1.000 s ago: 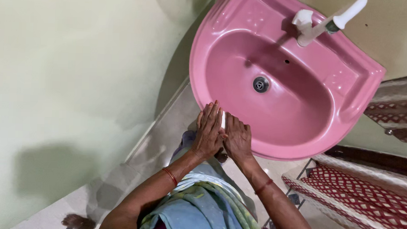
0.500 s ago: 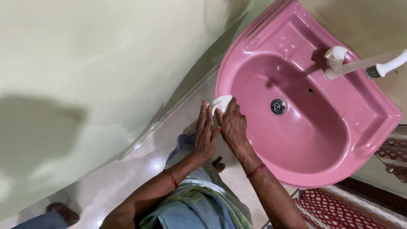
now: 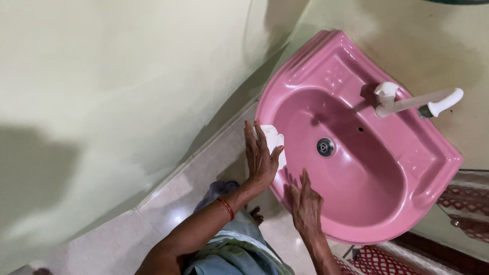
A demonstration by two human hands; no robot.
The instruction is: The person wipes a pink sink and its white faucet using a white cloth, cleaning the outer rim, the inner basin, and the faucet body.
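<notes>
Parted since a moment ago, with the right hand [image 3: 306, 202] dropped to the front rim of the pink basin [image 3: 411, 159], fingers spread flat, holding nothing. Left hand [image 3: 261, 154] laid flat with fingers extended over a small white crumpled cloth [image 3: 274, 141], pressing it on the basin's left rim near the drain [image 3: 324, 147]. White tap [image 3: 413, 103] at the back edge.

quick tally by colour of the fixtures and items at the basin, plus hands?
Pink: 1, the wash basin
White: 2, the tap and the white cloth under the left hand
Metal: 1, the drain
Red: 1, the bangle on the left wrist
Hands: 2, the left on the cloth, the right hand on the basin's front rim
Total: 7
</notes>
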